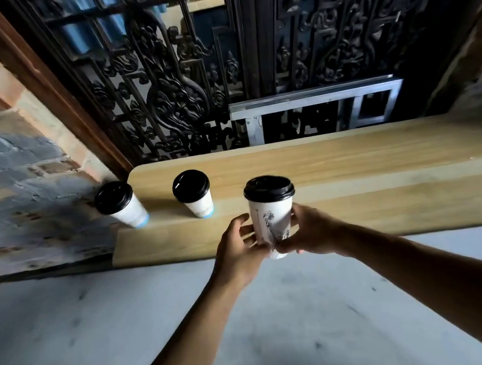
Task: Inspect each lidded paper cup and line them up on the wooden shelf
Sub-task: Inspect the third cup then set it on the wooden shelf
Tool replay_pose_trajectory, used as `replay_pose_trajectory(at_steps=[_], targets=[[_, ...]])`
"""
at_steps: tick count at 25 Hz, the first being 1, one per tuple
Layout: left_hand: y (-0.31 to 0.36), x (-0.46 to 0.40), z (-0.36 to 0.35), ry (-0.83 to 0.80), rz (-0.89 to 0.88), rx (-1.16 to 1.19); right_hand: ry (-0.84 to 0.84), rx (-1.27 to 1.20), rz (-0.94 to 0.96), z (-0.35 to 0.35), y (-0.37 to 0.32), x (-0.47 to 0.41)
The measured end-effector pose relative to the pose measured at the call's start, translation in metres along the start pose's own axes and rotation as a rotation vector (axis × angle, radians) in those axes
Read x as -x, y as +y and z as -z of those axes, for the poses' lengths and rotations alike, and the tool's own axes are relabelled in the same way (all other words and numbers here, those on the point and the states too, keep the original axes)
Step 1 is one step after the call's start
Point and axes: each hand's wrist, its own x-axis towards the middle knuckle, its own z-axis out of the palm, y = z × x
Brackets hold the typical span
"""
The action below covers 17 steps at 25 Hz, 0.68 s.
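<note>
A white paper cup with a black lid and dark print (270, 209) is held upright in front of the wooden shelf (386, 201), near its front edge. My left hand (241, 248) grips its lower left side and my right hand (308, 231) wraps its lower right side. Two more white cups with black lids and blue bases stand on the shelf's left end: one at the far left corner (120, 203), one to its right (194, 193). The held cup's base is hidden by my fingers.
Behind the shelf stands a dark carved wooden screen (181, 93) with a metal frame (315, 105) leaning on it. A brick wall (8, 178) lies to the left. A pale grey floor (100, 333) spreads below the shelf.
</note>
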Motion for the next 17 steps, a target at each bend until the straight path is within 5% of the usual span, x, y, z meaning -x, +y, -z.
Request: replay_pose_trajectory(at_steps=[5,8,17], targets=[[-0.019,-0.137,-0.014,0.039,-0.102,0.147,0.234,0.215,0.17,0.012,0.024,-0.116],[-0.038,-0.182,-0.021,0.099,-0.245,0.046,0.312,0.271,0.255,0.011,0.045,-0.151],[-0.061,-0.201,-0.024,0.128,-0.353,-0.215,0.328,0.252,0.231,-0.002,0.079,-0.17]])
